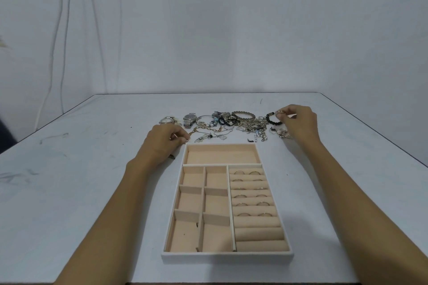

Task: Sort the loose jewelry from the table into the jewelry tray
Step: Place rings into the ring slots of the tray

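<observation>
- While the jewelry tray [227, 257] is set mid-table [92, 192], nearest the person, loose jewelry [245, 125] is heaped just beyond its far edge.
- R hand [298, 122]: black bead bracelet [272, 119] is pinched at the fingertips, at the pile's R end.
- L hand [164, 141]: fingers are curled beside a gold chain [196, 132]; whether it's gripped can't be told.
- Rings [251, 203] are slotted in the tray's R-side rolls.
- Watches [190, 119] are laid at the pile's L end.

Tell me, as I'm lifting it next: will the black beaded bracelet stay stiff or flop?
The black beaded bracelet likely flops: separate beads lying in a loose curve. Round beads might roll a little when pushed. Probably light: beads look small.
</observation>
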Available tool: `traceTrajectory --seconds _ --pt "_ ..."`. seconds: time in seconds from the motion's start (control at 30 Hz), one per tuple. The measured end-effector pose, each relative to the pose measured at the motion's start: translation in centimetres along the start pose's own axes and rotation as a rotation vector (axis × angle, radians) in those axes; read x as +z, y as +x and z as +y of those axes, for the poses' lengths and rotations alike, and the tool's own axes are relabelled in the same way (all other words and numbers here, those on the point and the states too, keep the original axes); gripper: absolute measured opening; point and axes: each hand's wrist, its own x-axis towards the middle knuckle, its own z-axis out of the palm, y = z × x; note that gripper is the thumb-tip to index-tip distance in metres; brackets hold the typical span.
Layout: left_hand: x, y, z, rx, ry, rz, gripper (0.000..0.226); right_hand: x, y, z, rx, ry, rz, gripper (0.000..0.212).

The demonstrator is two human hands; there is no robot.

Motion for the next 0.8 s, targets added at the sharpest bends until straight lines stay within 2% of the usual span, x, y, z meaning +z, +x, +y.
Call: traceTrajectory --seconds 0.03,0.1,0.23,0.5,0.6,0.7,0.8 --pt "0.1 0.1 0.0 0.003 0.005 0.001 0.011 0.1 -0.1 -0.1 -0.008 -0.008 -0.035 0.006" --pt "0.2 0.1 -0.1 0.003 0.005 0.007 0.010 0.9 -0.6 0.0 -0.048 -0.047 -0.134 0.015" --pt "0.1 0.1 -0.3 -0.002 -0.019 0.026 0.007 2.2 -1.3 0.3 -0.144 -0.307 -0.293 0.021" --pt "0.4 0.1 0.2 -0.004 -0.081 0.052 0.009 2.2 -1.4 -0.2 -0.145 -0.315 -0.327 0.020" --pt "0.4 0.0 0.5 0.002 -0.056 0.056 0.009 1.6 -1.3 -0.6 -0.141 -0.230 -0.390 0.016" --pt "0.3 0.1 0.7 -0.002 -0.064 0.058 0.011 0.8 -1.2 -0.8 -0.093 -0.127 -0.312 0.015" --pt "0.6 0.3 1.4 0.009 -0.083 0.075 0.015 0.4 -1.3 -0.3 -0.049 -0.122 -0.225 0.026"
